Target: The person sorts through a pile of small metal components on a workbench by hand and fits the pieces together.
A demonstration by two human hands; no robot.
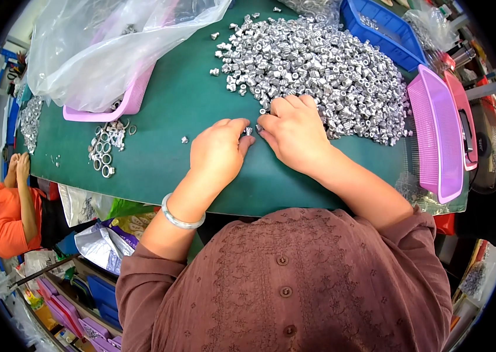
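Note:
My left hand point(217, 149) is over the green table, its thumb and fingertips pinching a small silver metal fitting point(248, 131). Just to its right, my right hand point(296, 130) is closed, thumb against curled fingers. A small dark grey bit shows at those fingertips, too small to name. Beyond the right hand spreads a big heap of silver metal fittings point(312, 64), and its knuckles come close to the heap's near edge. One loose fitting point(184, 139) lies on the table left of my left hand.
A pink basket point(136, 97) under a clear plastic bag point(113, 47) stands at far left, with metal rings point(106, 146) before it. A blue tray point(386, 35) sits far right; a purple basket point(436, 135) stands at the right edge. Another person in orange point(10, 217) works at left.

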